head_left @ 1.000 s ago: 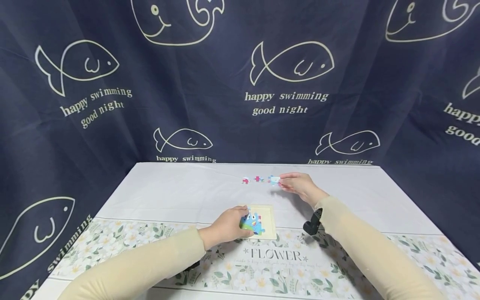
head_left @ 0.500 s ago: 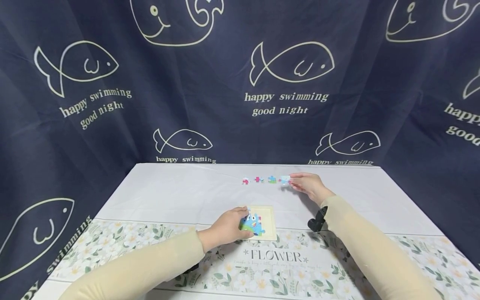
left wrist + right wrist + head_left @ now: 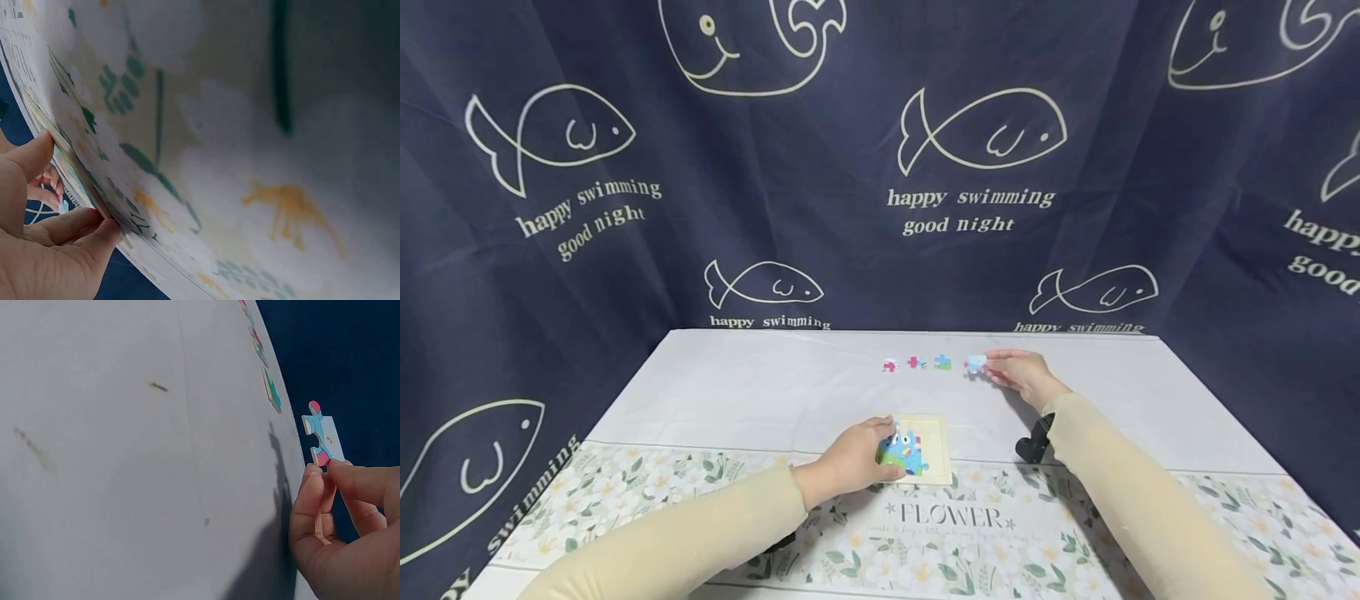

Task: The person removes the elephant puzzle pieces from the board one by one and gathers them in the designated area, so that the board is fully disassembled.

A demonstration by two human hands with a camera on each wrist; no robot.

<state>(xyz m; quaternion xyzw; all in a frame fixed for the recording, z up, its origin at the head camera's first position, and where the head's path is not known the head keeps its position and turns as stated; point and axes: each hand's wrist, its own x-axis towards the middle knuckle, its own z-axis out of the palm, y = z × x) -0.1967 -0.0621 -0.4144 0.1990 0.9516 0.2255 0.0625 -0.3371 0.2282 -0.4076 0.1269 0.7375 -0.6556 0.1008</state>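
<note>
My right hand pinches a light-blue jigsaw piece with pink tabs. In the right wrist view the thumb and fingers hold this jigsaw piece by one end, raised off the table. My left hand grips the left side of a cream puzzle tray, covering that side. Inside the tray, joined pieces form a blue cartoon figure with big eyes. The left wrist view has the fingers and thumb of my left hand along the tray's edge.
Three loose jigsaw pieces lie in a row near the far edge: a pink-and-white piece, a pink-and-blue piece and a blue-and-green piece. A white, flower-printed cloth covers the table. A dark-blue fish-print curtain hangs behind.
My right hand has moved right with the jigsaw piece, away from the row, so the blue-and-green piece now shows fully. My left hand stays on the tray.
</note>
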